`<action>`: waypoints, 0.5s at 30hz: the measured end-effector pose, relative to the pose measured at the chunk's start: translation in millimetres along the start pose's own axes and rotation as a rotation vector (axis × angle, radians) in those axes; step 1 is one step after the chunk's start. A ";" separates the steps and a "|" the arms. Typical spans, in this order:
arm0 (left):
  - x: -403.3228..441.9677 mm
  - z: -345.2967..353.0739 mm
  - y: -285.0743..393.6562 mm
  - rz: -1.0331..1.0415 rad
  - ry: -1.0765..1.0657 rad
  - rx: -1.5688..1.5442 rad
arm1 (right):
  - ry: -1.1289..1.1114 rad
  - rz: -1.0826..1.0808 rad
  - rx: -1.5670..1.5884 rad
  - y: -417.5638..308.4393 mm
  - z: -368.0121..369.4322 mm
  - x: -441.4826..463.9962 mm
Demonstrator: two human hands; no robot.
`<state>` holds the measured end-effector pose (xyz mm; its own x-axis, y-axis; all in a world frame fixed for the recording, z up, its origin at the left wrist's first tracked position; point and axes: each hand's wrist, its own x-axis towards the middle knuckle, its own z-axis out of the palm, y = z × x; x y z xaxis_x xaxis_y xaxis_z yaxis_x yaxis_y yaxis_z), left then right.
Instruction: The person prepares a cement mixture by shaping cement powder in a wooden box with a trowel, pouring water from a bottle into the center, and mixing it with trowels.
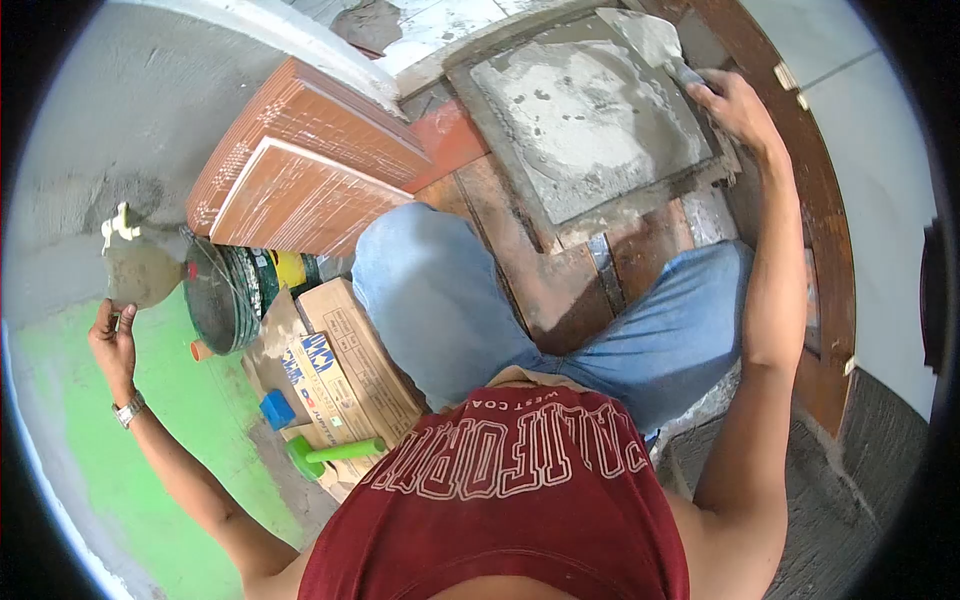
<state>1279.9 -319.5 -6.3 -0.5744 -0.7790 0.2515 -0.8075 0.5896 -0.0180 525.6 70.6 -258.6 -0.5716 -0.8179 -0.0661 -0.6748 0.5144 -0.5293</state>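
Mortared slab point(568, 190), trowel point(650, 43) in clenched right hand point(740, 110), grey object point(145, 275) in pinched left hand point(112, 338)

The left arm point(190, 465) is angling far out sideways — its left hand point(114, 335) pinching with bent fingers point(103, 318). The right arm point(785, 250) is pointing forward, slightly bent — its right hand point(737, 112) gripping, back upward. Both knees point(420, 245) are bending, splaying apart.

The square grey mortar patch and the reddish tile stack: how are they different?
The square grey mortar patch lies flat; the reddish tile stack stands on edge, leaning. The patch has whitish blotches; the stack has pale streaks. Both have straight edges and corners.
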 end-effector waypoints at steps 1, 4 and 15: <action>7.3 0.2 24.7 0.048 0.019 -0.020 | 0.014 -0.004 -0.007 1.6 0.3 -0.2; 34.5 16.0 89.4 0.225 0.075 -0.066 | 0.033 -0.024 -0.011 9.0 1.8 1.3; 100.7 135.4 370.7 0.990 -0.137 -0.359 | 0.111 0.026 -0.050 14.1 9.2 -0.1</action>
<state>904.5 -208.3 -118.7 -0.9825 0.0787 0.1691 0.1025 0.9853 0.1370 520.4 75.6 -273.8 -0.6353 -0.7721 0.0166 -0.6801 0.5491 -0.4857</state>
